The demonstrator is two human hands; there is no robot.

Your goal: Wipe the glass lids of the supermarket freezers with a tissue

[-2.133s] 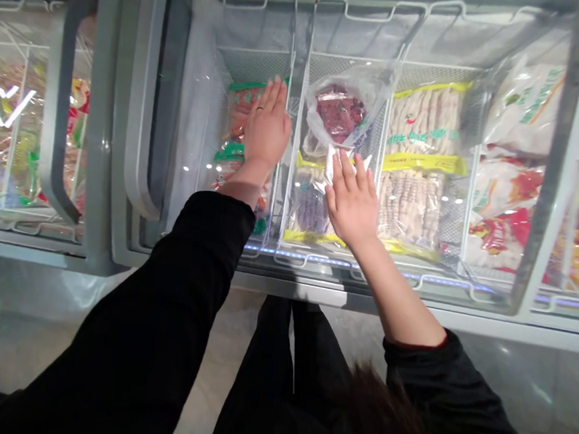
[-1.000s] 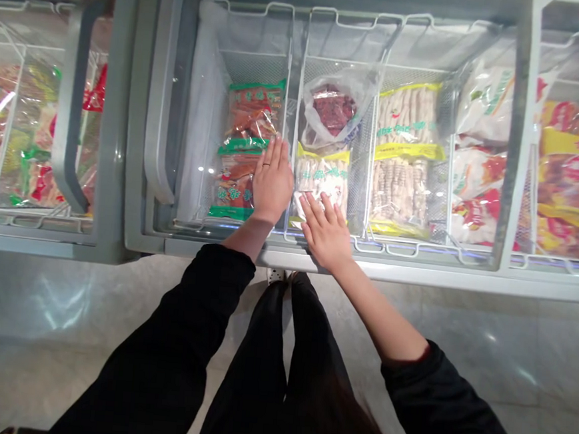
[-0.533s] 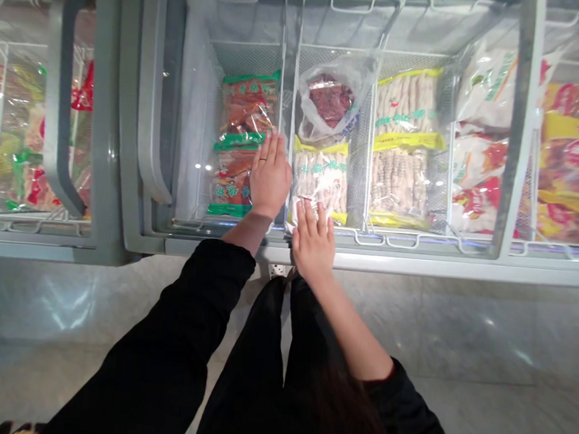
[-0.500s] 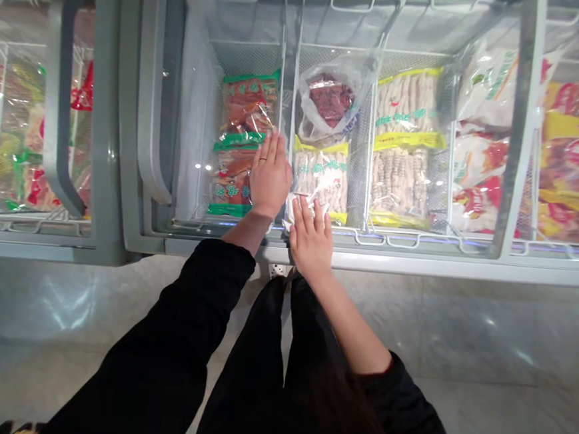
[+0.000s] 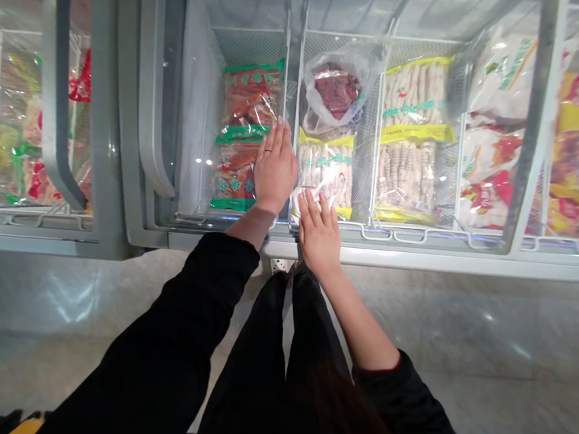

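Left hand (image 5: 276, 169) and right hand (image 5: 319, 236) lie flat, unclenched; the white sheet (image 5: 298, 194) at the latter's fingertips, likely light and limp, is best held mid-sheet.

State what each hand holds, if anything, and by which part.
Neither hand visibly grips anything. The left hand lies flat; the right hand, also open, covers part of a white wipe; which part cannot be told.

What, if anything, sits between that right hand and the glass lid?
A crumpled white cloth or tissue shows partly under the right hand, between it and the glass lid. Nothing else visible lies between them.
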